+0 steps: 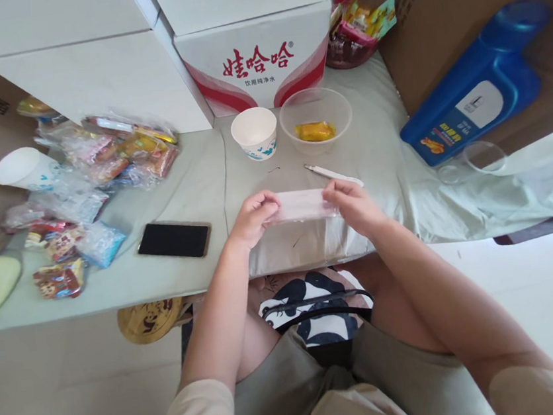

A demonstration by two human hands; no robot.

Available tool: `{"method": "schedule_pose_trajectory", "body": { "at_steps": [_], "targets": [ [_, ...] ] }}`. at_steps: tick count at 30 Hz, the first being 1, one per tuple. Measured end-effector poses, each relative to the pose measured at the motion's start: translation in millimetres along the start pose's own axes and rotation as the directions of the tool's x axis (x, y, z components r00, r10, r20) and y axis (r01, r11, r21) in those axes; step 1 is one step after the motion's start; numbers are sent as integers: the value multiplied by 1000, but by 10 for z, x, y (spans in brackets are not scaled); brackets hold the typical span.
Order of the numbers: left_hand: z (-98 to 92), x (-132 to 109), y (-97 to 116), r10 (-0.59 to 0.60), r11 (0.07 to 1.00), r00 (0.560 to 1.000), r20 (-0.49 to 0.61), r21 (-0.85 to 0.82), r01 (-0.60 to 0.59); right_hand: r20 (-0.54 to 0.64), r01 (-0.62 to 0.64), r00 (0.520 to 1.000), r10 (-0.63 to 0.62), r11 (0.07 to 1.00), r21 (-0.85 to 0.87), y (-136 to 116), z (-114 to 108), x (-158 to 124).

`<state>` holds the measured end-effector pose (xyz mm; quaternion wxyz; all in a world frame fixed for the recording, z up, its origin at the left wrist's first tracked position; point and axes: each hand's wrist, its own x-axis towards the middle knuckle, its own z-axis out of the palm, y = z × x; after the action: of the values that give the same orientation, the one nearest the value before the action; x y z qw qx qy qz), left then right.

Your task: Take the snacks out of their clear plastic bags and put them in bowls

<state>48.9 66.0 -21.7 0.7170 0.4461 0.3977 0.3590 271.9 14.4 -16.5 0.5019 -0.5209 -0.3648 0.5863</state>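
Between my two hands, a flat, pale pinkish-white packet [302, 204] is stretched out above the front of the table; its exact kind I cannot make out. My left hand [254, 218] pinches its left end with thumb and fingers. At the other end, my right hand [353, 205] grips it the same way. Just beyond lies a white utility-knife-like tool [334, 175], slanting toward the right hand. Behind it stand a white paper cup [254, 135] with blue print and a clear plastic bowl [344, 120] holding a yellow wrapped item [315, 132].
A black phone [174, 240] lies left of my hands. Farther left are wrapped snacks [120, 149] and a tipped paper cup [27, 170]. On the right, a blue bottle [473, 92] leans beside a clear cup [485, 158]. White cartons [259, 56] line the back.
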Motion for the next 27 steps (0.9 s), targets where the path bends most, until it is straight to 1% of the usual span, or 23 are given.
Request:
{"method": "schedule_pose_trajectory", "body": {
  "at_steps": [2, 3, 4, 5, 6, 7, 8, 9, 10, 11, 12, 13, 15, 17, 19, 20, 22, 23, 24, 25, 26, 27],
  "targets": [
    [14, 31, -57, 43, 996, 999, -17, 79, -41, -69, -30, 997, 29, 999, -19, 44, 1, 24],
    [16, 50, -83, 76, 992, 996, -37, 101, -72, -84, -38, 996, 37, 999, -8, 60, -1, 34],
    [15, 69, -106, 131, 986, 988, -81, 119, -121, -94, -30, 995, 30, 1000, 0, 71, -6, 42],
    [11, 85, -125, 203, 973, 967, -152, 146, -181, -117, -4, 993, 3, 1000, -12, 76, -14, 48],
    [6, 98, -140, 282, 952, 930, -237, 189, -241, -153, 35, 987, -42, 998, -50, 76, -21, 51],
    [3, 104, -153, 356, 926, 881, -311, 246, -287, -197, 81, 975, -102, 990, -112, 73, -27, 49],
    [6, 104, -169, 411, 899, 841, -352, 307, -311, -232, 130, 957, -174, 973, -192, 67, -29, 43],
    [15, 96, -188, 439, 879, 827, -351, 361, -313, -243, 177, 938, -247, 944, -278, 63, -24, 33],
    [34, 84, -213, 441, 865, 842, -311, 398, -306, -222, 223, 924, -313, 909, -352, 60, -11, 18],
    [60, 71, -244, 420, 859, 874, -243, 416, -298, -167, 272, 917, -362, 875, -401, 61, 12, 0],
    [94, 58, -279, 389, 861, 907, -161, 414, -296, -90, 321, 916, -392, 847, -423, 68, 42, -18],
    [131, 50, -316, 357, 868, 931, -81, 396, -299, -9, 361, 916, -401, 833, -420, 79, 78, -35],
    [202, 47, -378, 307, 893, 950, 46, 331, -305, 114, 381, 924, -366, 849, -366, 115, 155, -57],
    [248, 60, -402, 274, 914, 954, 123, 276, -298, 169, 348, 936, -310, 888, -301, 157, 217, -56],
    [258, 74, -382, 258, 922, 957, 132, 262, -284, 179, 306, 947, -266, 915, -263, 190, 246, -35],
    [252, 76, -361, 249, 927, 962, 114, 260, -271, 158, 290, 954, -255, 920, -265, 199, 249, -19],
    [229, 70, -311, 231, 947, 972, 44, 220, -235, 51, 275, 961, -273, 913, -301, 204, 236, 13],
    [217, 60, -289, 209, 962, 978, 10, 174, -208, -6, 268, 959, -285, 910, -316, 199, 226, 28],
    [207, 48, -273, 179, 977, 984, -12, 116, -176, -35, 259, 958, -284, 914, -313, 192, 217, 39],
    [199, 32, -264, 144, 988, 989, -17, 59, -143, -22, 246, 964, -263, 924, -292, 182, 211, 47],
    [193, 15, -262, 113, 993, 994, -9, 23, -113, 33, 224, 974, -223, 937, -268, 173, 208, 51],
    [186, -3, -268, 90, 996, 996, 0, 27, -90, 108, 195, 979, -173, 947, -253, 166, 209, 51]
  ]
}}
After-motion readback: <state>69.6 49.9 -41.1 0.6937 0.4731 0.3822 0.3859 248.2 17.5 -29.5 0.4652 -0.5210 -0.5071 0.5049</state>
